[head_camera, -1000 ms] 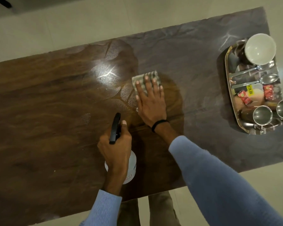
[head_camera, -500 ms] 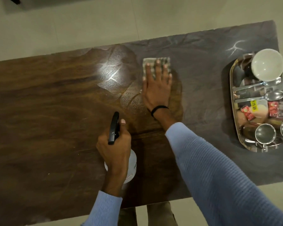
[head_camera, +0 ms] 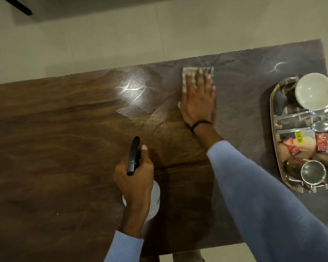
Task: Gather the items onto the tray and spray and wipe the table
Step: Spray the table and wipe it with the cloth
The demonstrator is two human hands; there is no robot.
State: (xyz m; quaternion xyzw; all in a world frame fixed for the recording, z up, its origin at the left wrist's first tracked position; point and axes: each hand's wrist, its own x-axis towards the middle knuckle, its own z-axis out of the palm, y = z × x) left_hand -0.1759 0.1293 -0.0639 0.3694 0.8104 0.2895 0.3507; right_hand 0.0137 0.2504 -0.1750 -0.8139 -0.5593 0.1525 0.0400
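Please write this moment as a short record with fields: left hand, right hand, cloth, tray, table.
left hand: grips the spray bottle by its black trigger head
right hand: flat, fingers straight, presses the cloth
cloth: checked, near the table's far edge
tray: steel, at the right end; holds white bowl, two spoons, red sachets, steel cups
table: dark wood, shiny patch left of the cloth

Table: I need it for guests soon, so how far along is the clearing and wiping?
Done: the bowl, spoons, sachets and steel cups sit on the tray. In hand: the right hand presses the cloth flat near the far edge, beside a wet sheen; the left hand grips the spray bottle. Left, as it looks: the table shows no sheen on its left half and near side.
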